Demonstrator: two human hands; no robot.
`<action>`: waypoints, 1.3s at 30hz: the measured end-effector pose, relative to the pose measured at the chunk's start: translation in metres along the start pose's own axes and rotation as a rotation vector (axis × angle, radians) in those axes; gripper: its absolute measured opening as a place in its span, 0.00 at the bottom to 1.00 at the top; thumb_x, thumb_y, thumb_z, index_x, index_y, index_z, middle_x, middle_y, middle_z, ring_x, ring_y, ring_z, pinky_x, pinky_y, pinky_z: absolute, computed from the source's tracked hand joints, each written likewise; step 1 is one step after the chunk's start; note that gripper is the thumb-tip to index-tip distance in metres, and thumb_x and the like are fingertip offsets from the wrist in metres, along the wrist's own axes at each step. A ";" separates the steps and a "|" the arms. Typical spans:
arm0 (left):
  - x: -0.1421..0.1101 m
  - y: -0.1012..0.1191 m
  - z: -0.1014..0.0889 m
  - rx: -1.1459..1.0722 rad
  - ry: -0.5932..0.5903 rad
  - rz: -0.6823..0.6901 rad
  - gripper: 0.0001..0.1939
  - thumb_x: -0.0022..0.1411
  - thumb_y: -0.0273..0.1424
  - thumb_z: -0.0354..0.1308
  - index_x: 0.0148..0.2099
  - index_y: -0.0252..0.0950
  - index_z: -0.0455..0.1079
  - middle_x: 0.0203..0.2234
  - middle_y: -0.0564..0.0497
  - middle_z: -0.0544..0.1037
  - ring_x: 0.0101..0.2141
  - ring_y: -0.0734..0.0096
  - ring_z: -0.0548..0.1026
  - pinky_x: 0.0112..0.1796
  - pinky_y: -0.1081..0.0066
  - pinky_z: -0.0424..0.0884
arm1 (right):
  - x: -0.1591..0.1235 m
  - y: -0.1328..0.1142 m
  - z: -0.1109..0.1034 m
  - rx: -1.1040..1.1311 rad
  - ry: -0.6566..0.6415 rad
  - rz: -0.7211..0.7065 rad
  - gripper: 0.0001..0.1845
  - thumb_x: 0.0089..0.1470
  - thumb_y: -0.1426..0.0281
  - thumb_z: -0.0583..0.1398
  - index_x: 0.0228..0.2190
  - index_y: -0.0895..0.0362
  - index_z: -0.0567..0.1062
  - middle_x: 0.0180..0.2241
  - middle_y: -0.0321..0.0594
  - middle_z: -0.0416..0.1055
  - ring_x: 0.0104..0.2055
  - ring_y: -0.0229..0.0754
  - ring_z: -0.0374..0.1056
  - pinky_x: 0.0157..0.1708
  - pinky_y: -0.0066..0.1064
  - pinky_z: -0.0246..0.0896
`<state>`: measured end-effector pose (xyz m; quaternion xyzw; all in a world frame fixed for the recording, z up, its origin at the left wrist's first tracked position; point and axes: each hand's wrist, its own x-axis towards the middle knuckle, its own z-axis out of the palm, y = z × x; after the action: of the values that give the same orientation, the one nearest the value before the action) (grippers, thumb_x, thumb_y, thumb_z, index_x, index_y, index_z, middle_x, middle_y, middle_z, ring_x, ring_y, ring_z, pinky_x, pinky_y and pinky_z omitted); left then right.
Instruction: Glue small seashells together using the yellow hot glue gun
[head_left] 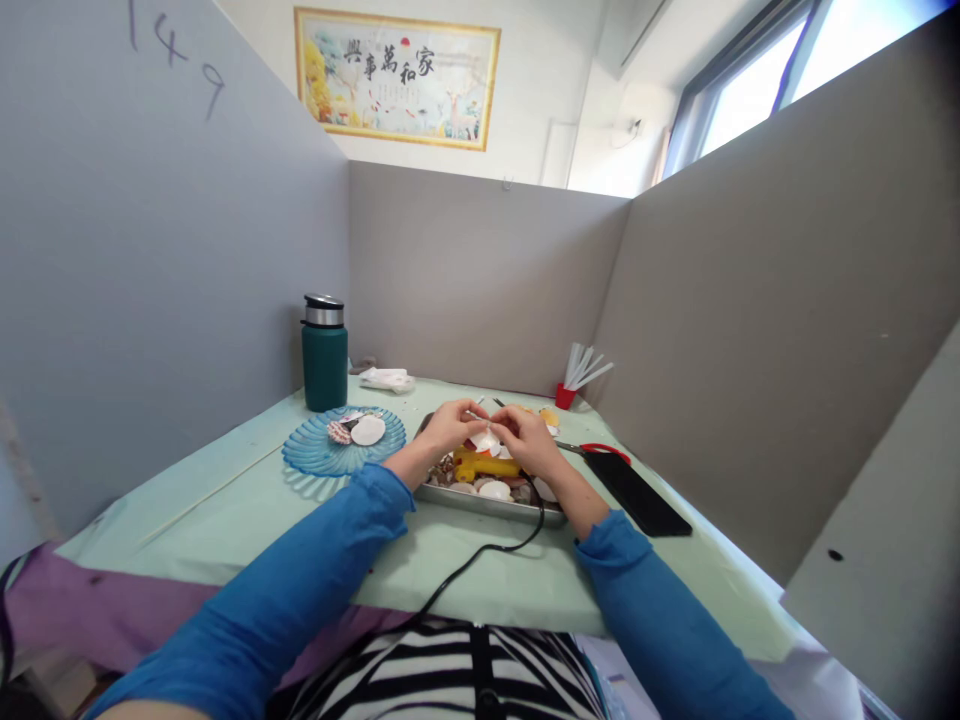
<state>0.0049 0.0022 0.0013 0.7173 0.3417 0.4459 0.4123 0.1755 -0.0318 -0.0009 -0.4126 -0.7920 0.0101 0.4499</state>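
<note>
My left hand (452,424) and my right hand (526,438) meet over a metal tray (480,503), fingertips pinched close together. Whatever they hold between them is too small to make out. Just below the fingers shows a white shell (487,440). In the tray lies a yellow glue gun (486,467) on top of shells, among them a pale one (495,490) at the front. From the gun a black cord (480,550) runs over the table's front edge towards me.
Left stand a blue glass plate (300,445) with shells and a green bottle (325,368). Behind lies a white packet (387,379). To the right are a red cup (565,397) of white sticks, red-handled scissors (606,452) and a black phone-like slab (641,495). Grey partitions (487,270) enclose the table.
</note>
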 end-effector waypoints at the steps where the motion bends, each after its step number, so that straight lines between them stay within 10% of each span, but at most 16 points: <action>1: 0.000 0.001 0.000 -0.007 -0.001 -0.003 0.13 0.49 0.33 0.63 0.36 0.32 0.69 0.21 0.51 0.74 0.21 0.75 0.71 0.22 0.75 0.69 | 0.000 0.000 0.000 0.003 -0.001 0.002 0.07 0.54 0.68 0.56 0.29 0.57 0.73 0.26 0.36 0.71 0.26 0.36 0.63 0.27 0.26 0.54; 39: -0.008 0.014 0.002 -0.190 -0.017 -0.065 0.19 0.47 0.41 0.65 0.33 0.31 0.69 0.26 0.52 0.69 0.27 0.75 0.69 0.22 0.76 0.70 | 0.000 -0.001 0.000 0.081 0.105 -0.001 0.10 0.55 0.64 0.56 0.32 0.57 0.72 0.27 0.38 0.72 0.26 0.37 0.65 0.27 0.27 0.59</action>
<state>0.0058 -0.0114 0.0100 0.6672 0.3173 0.4565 0.4958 0.1745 -0.0321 -0.0004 -0.3936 -0.7665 0.0200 0.5070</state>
